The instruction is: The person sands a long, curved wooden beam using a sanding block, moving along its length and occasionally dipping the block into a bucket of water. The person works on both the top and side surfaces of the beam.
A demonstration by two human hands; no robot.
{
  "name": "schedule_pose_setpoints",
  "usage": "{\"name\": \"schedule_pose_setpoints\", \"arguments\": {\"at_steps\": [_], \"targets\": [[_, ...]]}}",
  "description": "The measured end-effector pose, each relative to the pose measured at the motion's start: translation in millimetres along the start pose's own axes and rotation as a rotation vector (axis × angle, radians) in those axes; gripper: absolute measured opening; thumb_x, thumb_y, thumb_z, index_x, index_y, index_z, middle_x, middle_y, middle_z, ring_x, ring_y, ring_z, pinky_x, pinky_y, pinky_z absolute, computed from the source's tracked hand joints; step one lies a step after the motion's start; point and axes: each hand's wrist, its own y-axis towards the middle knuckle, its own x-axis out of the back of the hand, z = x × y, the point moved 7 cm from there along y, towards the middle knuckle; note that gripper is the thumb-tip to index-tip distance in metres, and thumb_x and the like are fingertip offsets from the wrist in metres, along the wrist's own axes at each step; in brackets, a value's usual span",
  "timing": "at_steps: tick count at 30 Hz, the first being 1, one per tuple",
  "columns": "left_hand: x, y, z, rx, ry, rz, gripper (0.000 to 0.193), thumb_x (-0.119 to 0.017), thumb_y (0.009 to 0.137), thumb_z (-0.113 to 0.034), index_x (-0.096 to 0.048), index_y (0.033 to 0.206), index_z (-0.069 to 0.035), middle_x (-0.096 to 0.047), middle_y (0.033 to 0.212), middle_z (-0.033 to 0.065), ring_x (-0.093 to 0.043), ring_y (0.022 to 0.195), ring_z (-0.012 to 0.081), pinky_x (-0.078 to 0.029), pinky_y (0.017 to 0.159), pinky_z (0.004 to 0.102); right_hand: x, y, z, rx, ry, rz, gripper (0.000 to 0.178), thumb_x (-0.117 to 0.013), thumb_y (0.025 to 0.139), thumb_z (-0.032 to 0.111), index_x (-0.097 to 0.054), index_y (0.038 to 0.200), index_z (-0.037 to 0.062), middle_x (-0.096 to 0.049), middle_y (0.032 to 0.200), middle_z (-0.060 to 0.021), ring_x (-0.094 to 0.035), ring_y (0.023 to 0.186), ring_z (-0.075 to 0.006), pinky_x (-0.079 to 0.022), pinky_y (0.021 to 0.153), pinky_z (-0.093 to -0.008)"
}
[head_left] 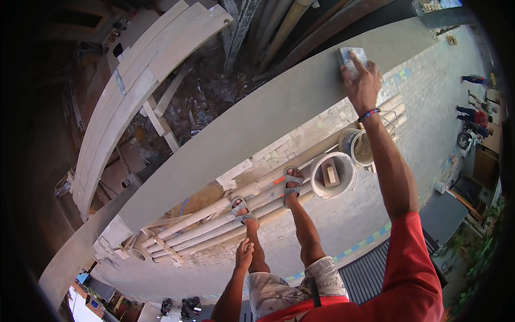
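My right arm stretches up and forward, and my right hand (362, 80) grips a pale grey rectangular block (352, 58), perhaps foam or sponge, from above. The block lies against the smooth grey plastered surface (252, 126), a long curved band running from lower left to upper right. Low beside my left leg hangs my left hand (244, 254), fingers loosely curled and nothing visible in them. It touches no part of the plaster.
My sandalled feet stand on several long poles (214, 231). Right of them are a white bucket (351, 188) with a wooden block (330, 175) inside and a second bucket (362, 149). Curved boards (115, 118) stand beyond the plaster. People (475, 117) and a motorcycle (465, 140) are far right.
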Motion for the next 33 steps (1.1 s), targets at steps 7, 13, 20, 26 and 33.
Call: {"name": "schedule_pose_setpoints", "arguments": {"at_steps": [7, 13, 20, 26, 33], "targets": [[6, -1, 7, -0.022, -0.057, -0.024, 0.055, -0.054, 0.098, -0.029, -0.045, 0.141, 0.003, -0.066, 0.115, 0.015, -0.068, 0.096, 0.0224, -0.05, 0.088, 0.033, -4, -58, 60, 0.294, -0.047, 0.045, 0.047, -0.068, 0.086, 0.032, -0.062, 0.132, 0.0244, -0.049, 0.122, -0.0192, -0.048, 0.109, -0.0363, -0.038, 0.092, -0.05], [2, 10, 29, 0.029, 0.024, -0.005, 0.058, -0.055, 0.097, -0.032, -0.044, 0.141, 0.004, -0.064, 0.122, 0.0195, -0.067, 0.101, 0.0254, -0.05, 0.09, 0.035, -16, -64, 100, 0.309, 0.012, -0.01, 0.049, -0.068, 0.086, 0.033, -0.061, 0.133, 0.0261, -0.049, 0.122, -0.0206, -0.048, 0.11, -0.0382, -0.037, 0.093, -0.0503], [16, 7, 56, 0.017, 0.005, 0.003, 0.061, -0.058, 0.096, -0.034, -0.044, 0.141, 0.004, -0.065, 0.121, 0.0201, -0.068, 0.099, 0.0253, -0.051, 0.087, 0.0346, -10, -36, 64, 0.073, -0.055, -0.007, 0.048, -0.067, 0.087, 0.033, -0.061, 0.134, 0.0248, -0.049, 0.119, -0.0208, -0.049, 0.107, -0.0382, -0.037, 0.091, -0.0482], [21, 2, 68, 0.089, -0.078, -0.033, 0.057, -0.059, 0.096, -0.032, -0.045, 0.139, 0.004, -0.067, 0.114, 0.0176, -0.069, 0.092, 0.0239, -0.052, 0.084, 0.0333, -10, -77, 78, 0.34, -0.008, 0.06, 0.05, -0.071, 0.083, 0.032, -0.062, 0.132, 0.0267, -0.049, 0.122, -0.0202, -0.049, 0.111, -0.0365, -0.036, 0.095, -0.0494], [18, 6, 40, 0.063, 0.02, -0.021, 0.055, -0.054, 0.095, -0.031, -0.047, 0.137, 0.004, -0.068, 0.114, 0.0186, -0.07, 0.092, 0.0256, -0.052, 0.082, 0.0349, -8, -22, 36, 0.206, 0.011, -0.003, 0.045, -0.065, 0.088, 0.034, -0.062, 0.133, 0.0287, -0.052, 0.127, -0.0206, -0.051, 0.112, -0.0387, -0.041, 0.094, -0.0517]]}}
